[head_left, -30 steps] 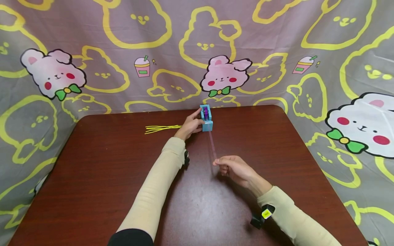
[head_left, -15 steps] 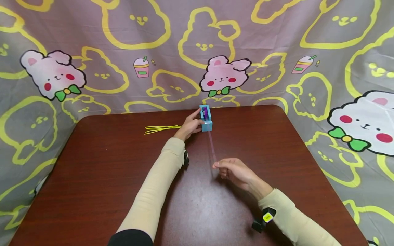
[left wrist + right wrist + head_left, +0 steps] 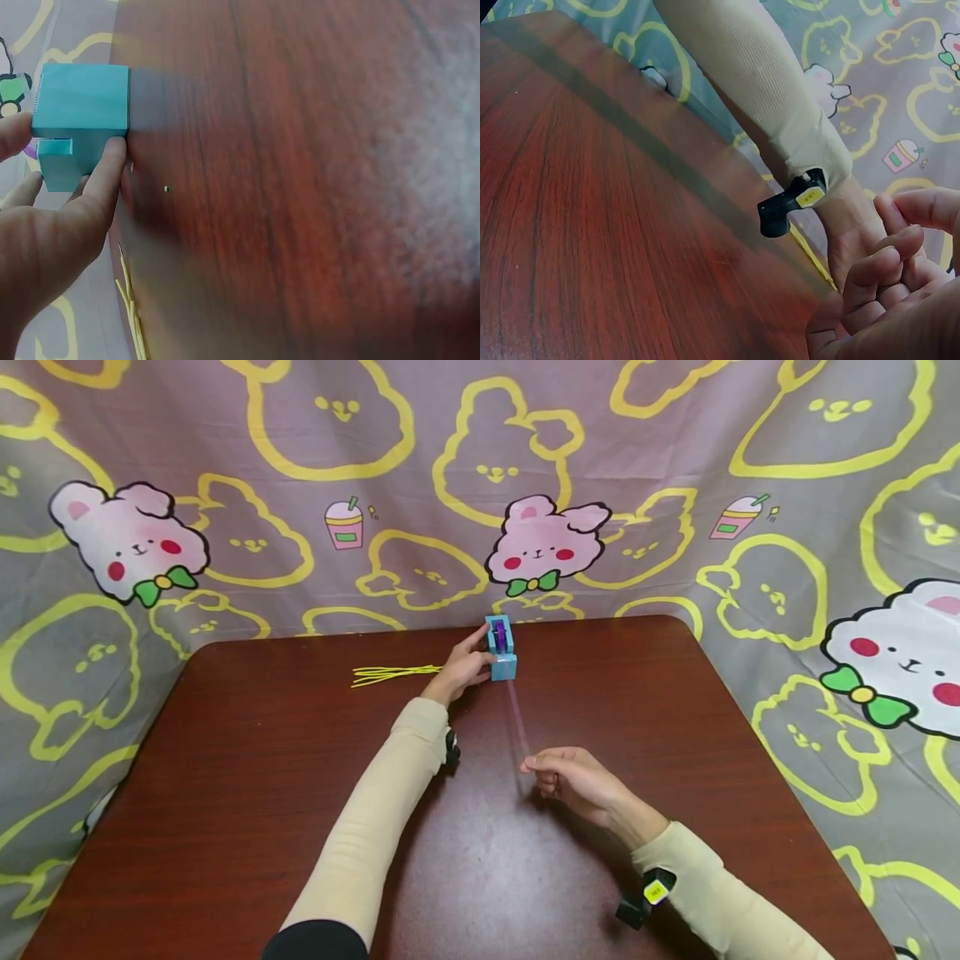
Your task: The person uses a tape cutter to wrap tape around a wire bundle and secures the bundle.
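Note:
At the far middle of the table, my left hand (image 3: 467, 667) grips a light blue tape dispenser (image 3: 503, 668) from its left side. A purple roll (image 3: 501, 633) sits in the dispenser's slot. From its near end a strip of clear tape (image 3: 517, 717) stretches toward me, and my right hand (image 3: 573, 779) pinches its free end between thumb and forefinger. The left wrist view shows the fingers of the left hand (image 3: 64, 244) around the dispenser (image 3: 82, 97). In the right wrist view the right hand (image 3: 900, 292) has curled fingers; the tape is hard to make out there.
Several thin yellow strips (image 3: 390, 674) lie left of the left hand on the dark brown table (image 3: 247, 777). A patterned curtain (image 3: 420, 468) hangs behind the table and along its sides. Each sleeve has a small black camera mount, including one (image 3: 633, 910) on the right.
My right hand has drawn slightly toward me, and the tape strip looks a little longer. The left hand and the dispenser stay where they were.

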`<state>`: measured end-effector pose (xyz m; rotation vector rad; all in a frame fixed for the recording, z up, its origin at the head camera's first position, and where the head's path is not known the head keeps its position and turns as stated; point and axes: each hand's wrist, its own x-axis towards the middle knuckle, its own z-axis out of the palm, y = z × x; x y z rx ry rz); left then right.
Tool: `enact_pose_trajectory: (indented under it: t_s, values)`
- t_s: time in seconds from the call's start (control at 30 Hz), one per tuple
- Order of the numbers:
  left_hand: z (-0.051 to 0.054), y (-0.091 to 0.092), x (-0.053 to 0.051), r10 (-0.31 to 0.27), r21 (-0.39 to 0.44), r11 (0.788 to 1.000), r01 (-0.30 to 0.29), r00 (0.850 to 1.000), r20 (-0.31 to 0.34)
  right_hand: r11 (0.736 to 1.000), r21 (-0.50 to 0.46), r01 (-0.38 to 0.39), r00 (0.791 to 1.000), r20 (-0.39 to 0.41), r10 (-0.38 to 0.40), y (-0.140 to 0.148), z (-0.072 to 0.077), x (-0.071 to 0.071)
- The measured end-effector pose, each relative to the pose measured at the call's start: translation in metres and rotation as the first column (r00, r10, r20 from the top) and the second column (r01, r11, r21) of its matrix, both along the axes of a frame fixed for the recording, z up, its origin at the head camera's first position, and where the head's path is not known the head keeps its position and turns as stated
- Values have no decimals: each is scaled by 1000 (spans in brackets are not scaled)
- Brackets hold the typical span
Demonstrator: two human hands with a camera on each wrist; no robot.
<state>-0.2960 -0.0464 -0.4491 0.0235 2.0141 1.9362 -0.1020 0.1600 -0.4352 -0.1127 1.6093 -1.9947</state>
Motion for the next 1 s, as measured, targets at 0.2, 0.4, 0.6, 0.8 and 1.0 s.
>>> enact_pose_trajectory:
  t_s: [0.2,0.4,0.6,0.8,1.0]
  values:
    - [-3,-3,3,-4,12,1000,5,1000,-6,1000,10,-11,1000,7,11,1,0,-2]
    - [-6,-7,12,-7,35,999,7,1000,-13,1000,18,-18,1000,-6,18,3,-1,-3]
    - [-4,-34,22,-95,-47,995,87,977,-191,999,12,-38,999,-1,38,1,-3,-3]
    - [4,-81,27,-313,-354,918,178,874,-372,999,25,-37,999,4,37,1,-6,-4]
    - [4,-135,20,-400,-627,773,95,840,-365,999,31,-44,999,6,44,3,-5,-3]
